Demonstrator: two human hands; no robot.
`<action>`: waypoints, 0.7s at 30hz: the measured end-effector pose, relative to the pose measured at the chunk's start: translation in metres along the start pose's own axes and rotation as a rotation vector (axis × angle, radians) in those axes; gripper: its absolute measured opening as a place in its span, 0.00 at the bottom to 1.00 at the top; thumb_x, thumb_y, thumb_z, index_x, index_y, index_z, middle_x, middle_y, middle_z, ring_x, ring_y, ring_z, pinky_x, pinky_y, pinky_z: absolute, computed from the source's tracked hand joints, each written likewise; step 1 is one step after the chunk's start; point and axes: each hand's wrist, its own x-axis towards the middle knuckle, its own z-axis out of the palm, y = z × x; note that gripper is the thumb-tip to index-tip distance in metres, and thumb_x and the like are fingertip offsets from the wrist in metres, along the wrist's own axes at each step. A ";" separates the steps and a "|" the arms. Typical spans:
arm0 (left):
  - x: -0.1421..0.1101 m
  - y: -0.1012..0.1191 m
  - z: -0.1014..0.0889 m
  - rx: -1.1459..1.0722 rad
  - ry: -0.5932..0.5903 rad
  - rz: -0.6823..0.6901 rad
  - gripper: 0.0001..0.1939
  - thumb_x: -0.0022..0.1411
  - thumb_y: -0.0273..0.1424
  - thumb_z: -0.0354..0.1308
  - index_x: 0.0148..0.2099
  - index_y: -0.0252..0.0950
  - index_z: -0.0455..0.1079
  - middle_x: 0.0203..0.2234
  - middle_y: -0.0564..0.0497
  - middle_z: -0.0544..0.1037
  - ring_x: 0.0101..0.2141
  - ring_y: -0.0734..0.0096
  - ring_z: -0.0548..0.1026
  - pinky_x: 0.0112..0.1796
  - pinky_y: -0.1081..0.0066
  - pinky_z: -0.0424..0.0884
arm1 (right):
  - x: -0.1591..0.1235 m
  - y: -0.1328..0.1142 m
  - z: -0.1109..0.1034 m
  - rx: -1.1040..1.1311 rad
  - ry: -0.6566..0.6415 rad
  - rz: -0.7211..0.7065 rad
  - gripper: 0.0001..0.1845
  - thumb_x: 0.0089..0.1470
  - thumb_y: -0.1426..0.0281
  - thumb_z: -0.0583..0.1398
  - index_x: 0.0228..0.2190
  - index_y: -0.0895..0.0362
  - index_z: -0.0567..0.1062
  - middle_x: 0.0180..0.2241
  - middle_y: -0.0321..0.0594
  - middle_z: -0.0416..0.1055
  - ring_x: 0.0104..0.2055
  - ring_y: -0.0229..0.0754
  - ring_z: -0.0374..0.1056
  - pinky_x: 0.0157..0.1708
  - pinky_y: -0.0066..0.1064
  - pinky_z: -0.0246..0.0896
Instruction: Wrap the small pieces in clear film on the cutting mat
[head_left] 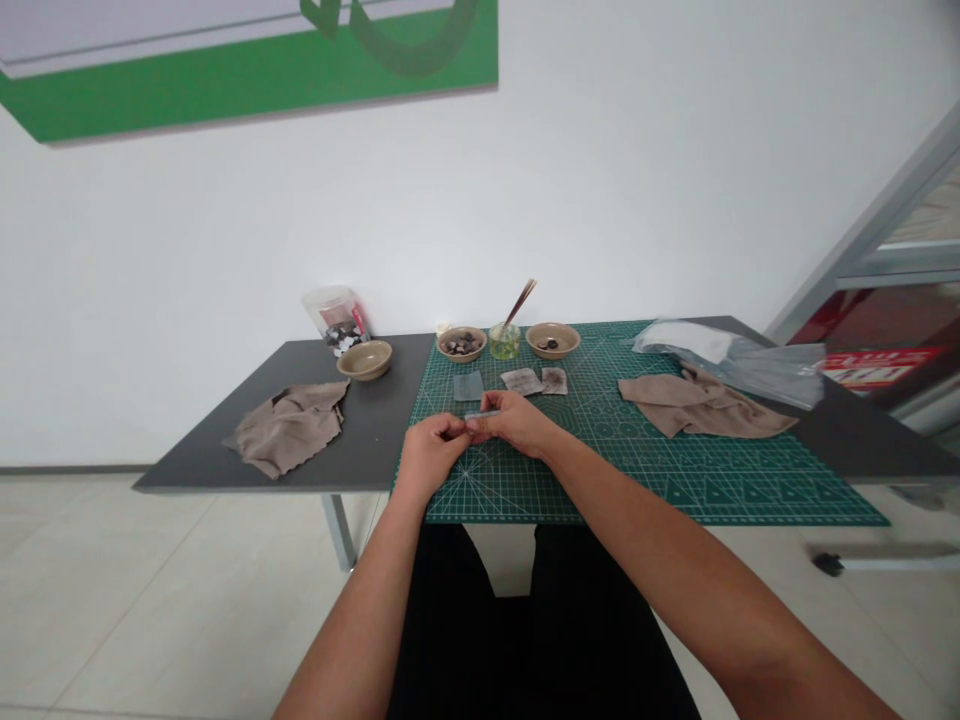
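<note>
Just above the green cutting mat [630, 455], my two hands meet fingertip to fingertip. My right hand [517, 420] is closed on a small grey strip [481, 414], its fingers bent over the far side. My left hand [431, 450] is pinched at the strip's left end; what lies between its fingertips is too small to make out. Beyond the hands lies a flat grey square [469, 387]. To the right of it are a crumpled whitish pad [523, 381] and a dark-stained pad [554, 380].
Along the back stand a bowl of dark round pieces [462, 345], a glass of yellowish liquid [504, 346] holding thin sticks, and a bowl with a few pieces [553, 341]. Left are another bowl [364, 361], a clear jar [337, 315] and a brown cloth [289, 430]; right, another cloth [701, 402] and plastic bag [772, 365].
</note>
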 end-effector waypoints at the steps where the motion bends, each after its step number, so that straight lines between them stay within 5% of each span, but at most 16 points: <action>1: 0.000 0.001 0.000 -0.028 -0.007 0.001 0.08 0.51 0.32 0.59 0.23 0.36 0.69 0.17 0.57 0.70 0.21 0.77 0.66 0.24 0.76 0.61 | 0.000 -0.001 0.000 0.020 -0.007 0.006 0.25 0.29 0.66 0.74 0.20 0.58 0.62 0.19 0.29 0.68 0.24 0.36 0.68 0.29 0.34 0.70; 10: 0.001 -0.001 -0.004 -0.336 -0.013 -0.004 0.09 0.49 0.35 0.64 0.25 0.35 0.71 0.18 0.56 0.69 0.17 0.79 0.64 0.21 0.75 0.60 | -0.002 -0.006 0.002 0.173 -0.036 0.059 0.26 0.29 0.66 0.74 0.21 0.57 0.62 0.21 0.32 0.71 0.26 0.38 0.70 0.28 0.30 0.68; 21: 0.002 -0.002 -0.006 -0.225 0.078 0.094 0.06 0.46 0.34 0.66 0.28 0.37 0.75 0.20 0.55 0.68 0.23 0.76 0.65 0.27 0.73 0.63 | -0.004 -0.007 0.001 0.223 -0.145 0.080 0.24 0.34 0.67 0.73 0.25 0.57 0.62 0.26 0.33 0.72 0.30 0.37 0.71 0.32 0.31 0.66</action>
